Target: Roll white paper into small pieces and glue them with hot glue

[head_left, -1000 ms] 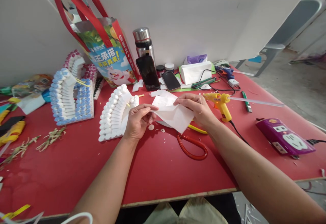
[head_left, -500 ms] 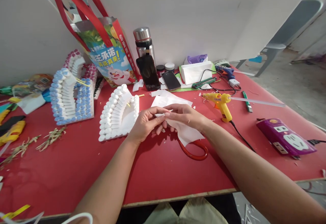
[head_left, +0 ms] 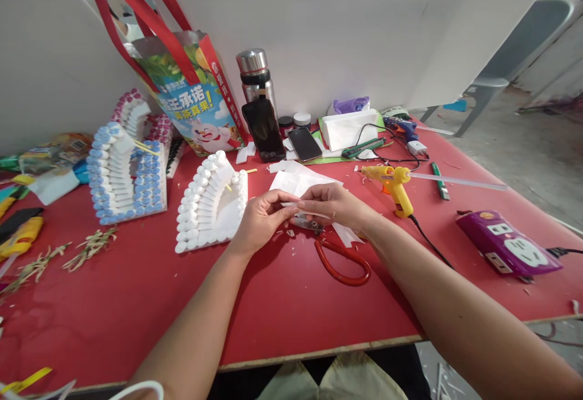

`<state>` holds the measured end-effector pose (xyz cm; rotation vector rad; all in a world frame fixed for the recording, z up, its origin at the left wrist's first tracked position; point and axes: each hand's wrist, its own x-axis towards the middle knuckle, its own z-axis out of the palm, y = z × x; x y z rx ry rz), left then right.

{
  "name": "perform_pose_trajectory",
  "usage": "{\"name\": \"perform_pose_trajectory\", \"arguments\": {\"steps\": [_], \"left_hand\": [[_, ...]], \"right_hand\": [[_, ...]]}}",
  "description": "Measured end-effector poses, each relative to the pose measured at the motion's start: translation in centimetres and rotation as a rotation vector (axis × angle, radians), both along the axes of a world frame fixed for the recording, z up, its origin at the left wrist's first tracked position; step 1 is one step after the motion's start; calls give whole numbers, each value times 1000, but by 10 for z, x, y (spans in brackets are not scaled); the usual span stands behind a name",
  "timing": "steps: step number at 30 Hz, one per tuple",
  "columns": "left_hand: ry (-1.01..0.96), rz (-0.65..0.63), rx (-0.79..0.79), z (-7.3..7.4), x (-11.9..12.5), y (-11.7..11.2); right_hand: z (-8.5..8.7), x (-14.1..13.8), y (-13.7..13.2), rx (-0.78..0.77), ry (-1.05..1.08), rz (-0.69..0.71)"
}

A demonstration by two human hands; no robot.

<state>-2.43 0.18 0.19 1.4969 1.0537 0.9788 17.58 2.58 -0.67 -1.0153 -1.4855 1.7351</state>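
My left hand (head_left: 262,221) and my right hand (head_left: 334,206) meet over the middle of the red table (head_left: 136,303), fingertips pinched together on a white sheet of paper (head_left: 303,183) that they fold into a narrow strip. Part of the paper hangs below my right hand. Red-handled scissors (head_left: 341,260) lie on the table just under my hands. A white ridged arch model (head_left: 209,203) stands right beside my left hand.
A yellow glue gun (head_left: 395,184) with a clear stick stands right of my hands. A purple power strip (head_left: 505,245) lies at the far right. A blue-tipped arch model (head_left: 121,175), shopping bag (head_left: 195,105), flask (head_left: 255,75), two phones and a tissue box (head_left: 348,128) stand behind.
The open sheet held up between my hands a second ago has been folded. My hands have come together and dropped lower, pinching it into a thin strip above the scissors.
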Motion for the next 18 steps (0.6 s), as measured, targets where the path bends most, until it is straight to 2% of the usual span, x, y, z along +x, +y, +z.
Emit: {"name": "perform_pose_trajectory", "arguments": {"steps": [4, 11, 15, 18], "left_hand": [[65, 60, 181, 1, 0, 1], [93, 42, 430, 1, 0, 0], [132, 52, 459, 3, 3, -3], [136, 55, 429, 3, 4, -4]], "right_hand": [[1, 1, 1, -59, 61, 28], [4, 2, 1, -299, 274, 160], [1, 2, 3, -408, 313, 150], [-2, -1, 3, -424, 318, 146]]}}
